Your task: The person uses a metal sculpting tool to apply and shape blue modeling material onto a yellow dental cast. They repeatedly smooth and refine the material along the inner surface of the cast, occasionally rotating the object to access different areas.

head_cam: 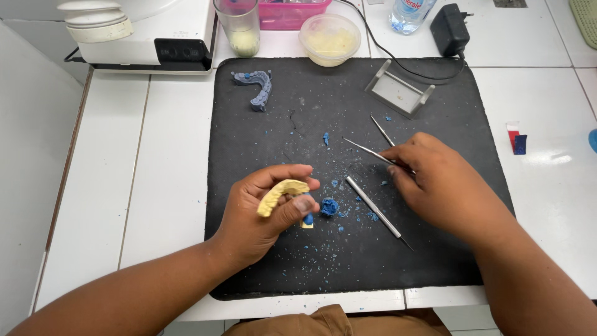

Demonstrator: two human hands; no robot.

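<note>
A yellow dental cast is being gripped in the left hand; a thin metal tool is being pinched by the right hand over the black mat.

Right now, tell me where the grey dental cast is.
In the head view the grey dental cast lies at the far left corner of the black mat, just in front of the white machine and the clear cup, away from both hands.

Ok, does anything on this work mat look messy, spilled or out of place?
Blue crumbs are scattered across the black mat, thickest around a blue lump beside the left hand, which holds a yellow dental cast. Nothing looks broken or tipped.
</note>
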